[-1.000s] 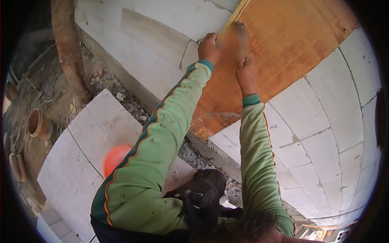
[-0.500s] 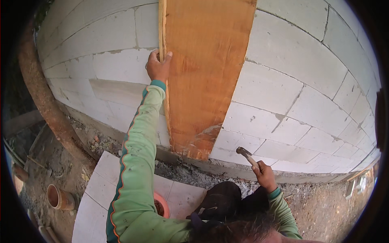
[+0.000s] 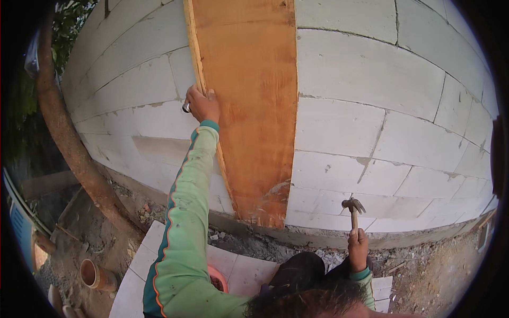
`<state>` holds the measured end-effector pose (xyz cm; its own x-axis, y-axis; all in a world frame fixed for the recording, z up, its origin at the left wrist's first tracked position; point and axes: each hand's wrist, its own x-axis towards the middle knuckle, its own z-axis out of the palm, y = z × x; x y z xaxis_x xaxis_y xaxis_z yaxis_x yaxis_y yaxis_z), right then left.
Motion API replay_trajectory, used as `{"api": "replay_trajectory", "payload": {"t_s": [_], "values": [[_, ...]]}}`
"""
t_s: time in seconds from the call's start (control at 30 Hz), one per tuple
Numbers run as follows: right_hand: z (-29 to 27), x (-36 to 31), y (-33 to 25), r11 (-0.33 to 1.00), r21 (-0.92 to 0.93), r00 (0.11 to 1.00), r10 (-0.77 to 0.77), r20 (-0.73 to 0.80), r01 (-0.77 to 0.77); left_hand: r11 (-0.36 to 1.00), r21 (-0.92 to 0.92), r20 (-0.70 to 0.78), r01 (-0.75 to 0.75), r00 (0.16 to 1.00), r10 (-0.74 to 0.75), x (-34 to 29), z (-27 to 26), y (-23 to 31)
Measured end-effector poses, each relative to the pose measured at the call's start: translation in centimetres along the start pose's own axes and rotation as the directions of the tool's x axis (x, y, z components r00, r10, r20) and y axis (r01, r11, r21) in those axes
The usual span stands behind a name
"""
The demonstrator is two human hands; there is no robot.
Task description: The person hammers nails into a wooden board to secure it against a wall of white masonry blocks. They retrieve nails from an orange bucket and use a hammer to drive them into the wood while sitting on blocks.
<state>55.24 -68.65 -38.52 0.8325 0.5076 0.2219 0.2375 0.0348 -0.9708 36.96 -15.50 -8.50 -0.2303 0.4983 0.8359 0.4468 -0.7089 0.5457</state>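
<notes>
An upright orange-brown plywood board (image 3: 249,106) with a pale wooden strip along its left edge stands against a wall of white blocks (image 3: 366,63). My left hand (image 3: 203,106) is closed around that left edge, about midway up, with the thumb on the front face. A small dark, shiny thing shows at its fingers, too small to name. Lower right, my right hand (image 3: 358,246) grips the wooden handle of a claw hammer (image 3: 354,209). The hammer is held upright, its metal head at the top, apart from the board.
A rough tree trunk (image 3: 71,143) leans at the left. White tiles (image 3: 130,294) lie below me, with a pink bucket (image 3: 218,278) beside my left arm. A brown pot (image 3: 98,276) lies tilted on the dirt. Rubble (image 3: 236,242) runs along the wall's base.
The view has shifted, showing more to the left. My right hand has turned the hammer from leaning left to nearly upright. The left hand stays on the board's edge, slightly lower along it.
</notes>
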Motion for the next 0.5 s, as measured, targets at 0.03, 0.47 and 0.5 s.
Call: {"api": "replay_trajectory", "payload": {"t_s": [0.03,0.47,0.5], "values": [[-0.1,0.2,-0.3,0.997,0.074,1.000,0.021,-0.007,-0.021,0.993,-0.039,-0.092,-0.113,0.990,0.109,-1.0,0.2,2.0],[-0.7,-0.2,-1.5,0.947,0.258,0.979,0.205,-0.022,-0.192,0.792,-0.005,0.172,-0.610,0.780,0.602,-3.0,2.6,22.2],[-1.0,-0.2,-1.5,0.947,0.265,0.980,0.197,-0.024,-0.184,0.793,0.024,0.198,-0.609,0.780,0.593,-3.0,2.5,22.5]]}}
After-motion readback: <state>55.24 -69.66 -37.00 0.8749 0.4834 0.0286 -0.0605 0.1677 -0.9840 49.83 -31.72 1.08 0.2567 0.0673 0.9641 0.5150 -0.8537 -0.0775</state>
